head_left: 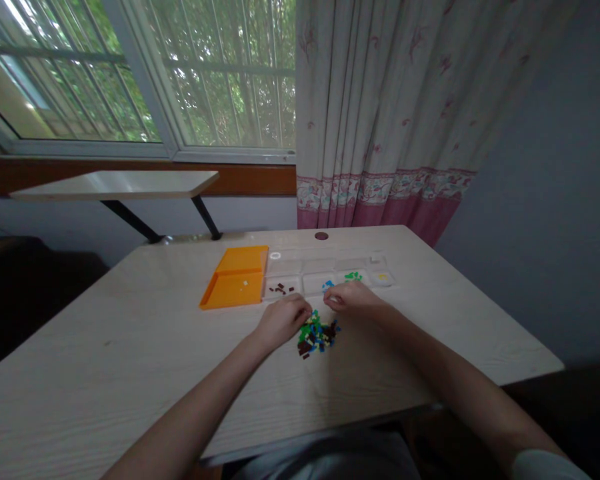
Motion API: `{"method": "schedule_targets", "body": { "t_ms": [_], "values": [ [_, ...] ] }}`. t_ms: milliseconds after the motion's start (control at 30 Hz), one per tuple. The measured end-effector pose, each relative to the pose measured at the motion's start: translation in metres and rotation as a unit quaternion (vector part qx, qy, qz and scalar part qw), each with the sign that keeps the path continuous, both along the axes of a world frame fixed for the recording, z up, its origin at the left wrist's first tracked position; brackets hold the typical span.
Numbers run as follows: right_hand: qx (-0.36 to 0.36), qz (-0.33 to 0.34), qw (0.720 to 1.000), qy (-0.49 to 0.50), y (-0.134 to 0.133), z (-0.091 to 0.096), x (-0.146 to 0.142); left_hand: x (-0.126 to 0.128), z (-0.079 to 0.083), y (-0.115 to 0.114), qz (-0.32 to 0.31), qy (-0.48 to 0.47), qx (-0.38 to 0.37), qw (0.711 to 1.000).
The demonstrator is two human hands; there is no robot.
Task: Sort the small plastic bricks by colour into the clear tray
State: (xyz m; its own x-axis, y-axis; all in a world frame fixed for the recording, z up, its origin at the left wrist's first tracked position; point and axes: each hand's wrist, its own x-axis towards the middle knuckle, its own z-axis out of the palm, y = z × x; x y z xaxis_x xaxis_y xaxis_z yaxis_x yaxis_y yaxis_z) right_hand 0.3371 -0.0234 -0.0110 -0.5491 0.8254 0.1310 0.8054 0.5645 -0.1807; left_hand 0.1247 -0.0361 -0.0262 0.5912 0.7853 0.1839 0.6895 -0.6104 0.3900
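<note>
A small heap of tiny mixed-colour pieces (318,336) lies on the pale wooden table (130,347) in front of me. My left hand (283,319) rests at the heap's left edge, fingers curled down onto the pieces. My right hand (349,297) sits just behind the heap, fingers bunched in a pinch; what it holds is too small to see. Right behind the hands is a clear sorting tray (330,273) whose compartments hold dark brown, blue, green and yellow pieces.
An orange tray lid (236,279) lies left of the clear tray with one white speck on it. A small white ring (275,255) lies near it, and a round hole (321,235) is near the table's far edge. A curtain and window stand behind.
</note>
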Motion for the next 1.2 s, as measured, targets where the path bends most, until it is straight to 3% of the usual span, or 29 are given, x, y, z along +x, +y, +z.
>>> {"method": "schedule_targets", "body": {
  "t_ms": [433, 667, 1200],
  "values": [
    [-0.010, 0.070, 0.998, 0.006, -0.007, -0.010, -0.010, 0.003, 0.002, 0.000, -0.005, 0.016, 0.014, 1.000],
    [-0.006, 0.062, 0.998, 0.008, -0.005, -0.011, -0.009, -0.001, 0.007, 0.000, 0.017, 0.037, 0.047, 0.998],
    [0.082, 0.034, 0.985, 0.147, -0.007, -0.017, -0.014, 0.001, 0.004, 0.003, -0.010, -0.161, 0.018, 0.987]
  ]
}}
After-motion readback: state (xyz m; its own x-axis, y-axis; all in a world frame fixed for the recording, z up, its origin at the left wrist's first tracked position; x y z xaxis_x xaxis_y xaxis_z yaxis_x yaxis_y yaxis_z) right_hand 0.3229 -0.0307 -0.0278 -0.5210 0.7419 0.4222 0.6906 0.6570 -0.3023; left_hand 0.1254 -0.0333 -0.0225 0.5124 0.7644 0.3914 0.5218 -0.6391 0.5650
